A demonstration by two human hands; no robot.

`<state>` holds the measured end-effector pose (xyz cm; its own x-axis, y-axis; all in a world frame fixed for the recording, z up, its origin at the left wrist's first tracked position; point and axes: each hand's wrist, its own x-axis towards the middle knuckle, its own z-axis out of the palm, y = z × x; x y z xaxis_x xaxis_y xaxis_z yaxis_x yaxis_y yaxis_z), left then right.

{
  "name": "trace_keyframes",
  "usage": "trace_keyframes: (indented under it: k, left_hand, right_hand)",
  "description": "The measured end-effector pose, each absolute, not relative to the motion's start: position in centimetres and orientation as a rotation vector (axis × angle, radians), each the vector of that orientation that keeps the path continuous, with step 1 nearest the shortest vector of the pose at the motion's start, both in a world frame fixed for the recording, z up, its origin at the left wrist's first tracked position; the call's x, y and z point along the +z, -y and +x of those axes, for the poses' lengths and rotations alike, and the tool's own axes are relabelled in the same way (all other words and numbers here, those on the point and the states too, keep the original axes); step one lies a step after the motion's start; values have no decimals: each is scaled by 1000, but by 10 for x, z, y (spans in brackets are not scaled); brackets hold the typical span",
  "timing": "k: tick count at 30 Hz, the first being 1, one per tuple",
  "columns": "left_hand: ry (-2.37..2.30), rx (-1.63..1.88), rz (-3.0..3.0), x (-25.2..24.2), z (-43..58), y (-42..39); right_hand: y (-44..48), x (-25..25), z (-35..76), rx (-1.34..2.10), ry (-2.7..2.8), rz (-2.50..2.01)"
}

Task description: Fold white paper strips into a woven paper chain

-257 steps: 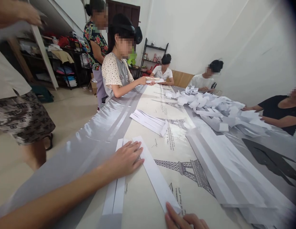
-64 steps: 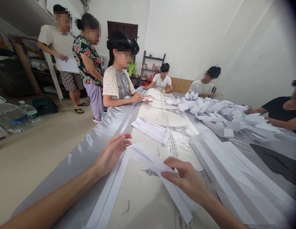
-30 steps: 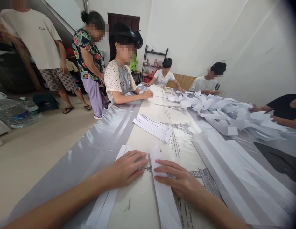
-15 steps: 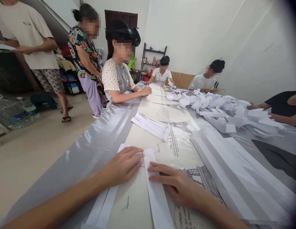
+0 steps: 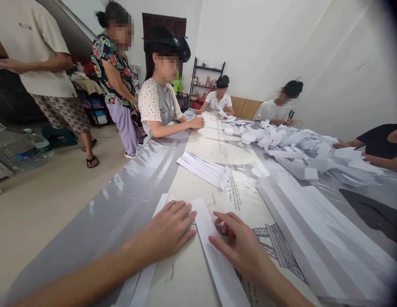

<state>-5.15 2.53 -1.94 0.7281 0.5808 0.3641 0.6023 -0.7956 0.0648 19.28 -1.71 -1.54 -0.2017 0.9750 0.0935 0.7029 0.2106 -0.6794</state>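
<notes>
A long white paper strip (image 5: 214,251) lies on the printed tablecloth (image 5: 173,273) between my hands. My left hand (image 5: 174,224) rests palm down with its fingers stretched out, the fingertips at the strip's far left corner. Under that hand and forearm lie more white strips (image 5: 144,281), partly hidden. Along the strip's right edge is my right hand (image 5: 243,243), its thumb touching or just over the paper. The index finger is extended beside the edge and the other fingers curl loosely, holding nothing.
Cut strips (image 5: 203,170) lie ahead on the cloth. Long folded sheets (image 5: 316,238) are on the right, below a large heap of paper pieces (image 5: 301,149). A black flat piece (image 5: 371,213) lies at far right. Several people sit or stand around the table.
My right hand has slid off the strip toward its right edge, with its fingers more curled. The strip has shifted slightly right. At the left, a standing person has come closer.
</notes>
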Motion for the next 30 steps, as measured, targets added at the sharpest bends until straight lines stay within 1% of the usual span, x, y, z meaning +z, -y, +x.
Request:
trace_keyframes:
  k: [5,13,21,26,28,30]
  left_hand:
    - [1000,-536,-2798,-17,-48,-23]
    - [921,-541,-2954,-10,-51,-24]
    - [953,-590,-3005,-8,-52,-25]
    - [951,-646,-3019,-10,-53,-26]
    - [948,-618,-3026,-11,-54,-28]
    - [945,-585,-3044,-11,-56,-30]
  right_hand:
    - [22,-11,188,721,2030,-1605]
    - [22,-14,187,731,2122,-1465]
    - [30,1,186,1047,2085,-1264]
    - [30,11,191,1226,2063,-1298]
    - [28,15,193,1257,2085,-1296]
    - [27,15,193,1188,2162,-1273]
